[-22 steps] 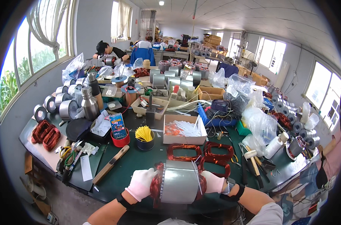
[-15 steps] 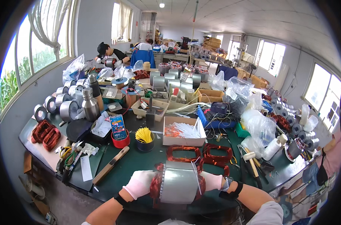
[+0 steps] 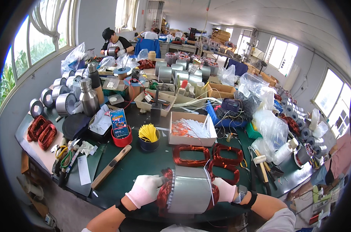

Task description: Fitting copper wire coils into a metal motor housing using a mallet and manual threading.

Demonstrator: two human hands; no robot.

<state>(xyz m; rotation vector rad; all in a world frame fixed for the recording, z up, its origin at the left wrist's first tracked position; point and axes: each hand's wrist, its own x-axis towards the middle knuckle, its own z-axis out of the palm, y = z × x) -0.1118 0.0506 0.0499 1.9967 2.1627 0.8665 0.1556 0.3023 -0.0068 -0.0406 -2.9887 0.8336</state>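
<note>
A grey cylindrical motor stator [image 3: 191,191] lies on its side at the near edge of the table, with red-brown copper windings bulging from both ends. My left hand [image 3: 144,190], in a white-pink glove, has its fingers closed on the winding at the stator's left end. At the opposite end, my gloved right hand [image 3: 224,190] grips the stator; its fingertips are partly hidden behind the windings. A thin pale strip [image 3: 211,170] sticks up near that right end. Just beyond the stator lie flat loops of copper wire coil [image 3: 191,155], some touching its right side.
A wooden stick [image 3: 111,167] lies left of my hands. Behind it stand a phone [image 3: 120,123] in a red holder, a cup of yellow sleeves [image 3: 148,135] and a cardboard box [image 3: 192,139] of white strips. A mallet [image 3: 261,166] lies right. A co-worker [image 3: 115,44] sits across.
My view has shifted slightly. The stator appears turned a little, and the pale strip now stands at its right end rim. My left fingers show more clearly on the winding.
</note>
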